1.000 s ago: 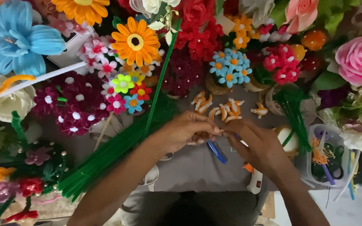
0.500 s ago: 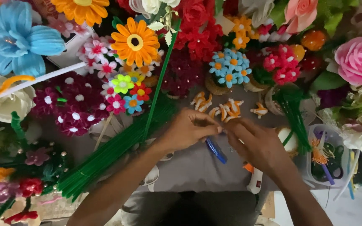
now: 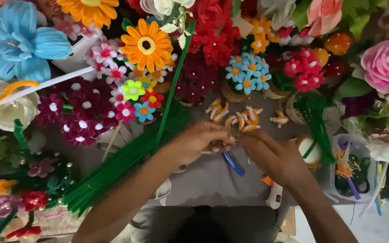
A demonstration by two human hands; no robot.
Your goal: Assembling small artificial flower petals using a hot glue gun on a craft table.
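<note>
- The left hand (image 3: 203, 141) and the right hand (image 3: 275, 157) are meeting fingertip to fingertip over the grey cloth (image 3: 203, 180), both pinching closed on something small, perhaps a bit of pipe cleaner, too hidden to tell.
- A blue tool (image 3: 233, 163) is lying just beneath them.
- A green stem bundle (image 3: 113, 171) is stretching away on the left.
- Orange-and-white petal pieces (image 3: 239, 119) are lying just beyond the fingers.
- Craft flowers are crowding the far edge, an orange daisy (image 3: 146, 44) among them.

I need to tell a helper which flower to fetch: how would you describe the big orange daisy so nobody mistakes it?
Start at the large blue flower at top left and look right. The orange daisy stands above the green stem bundle, and it alone has a dark centre.
</note>
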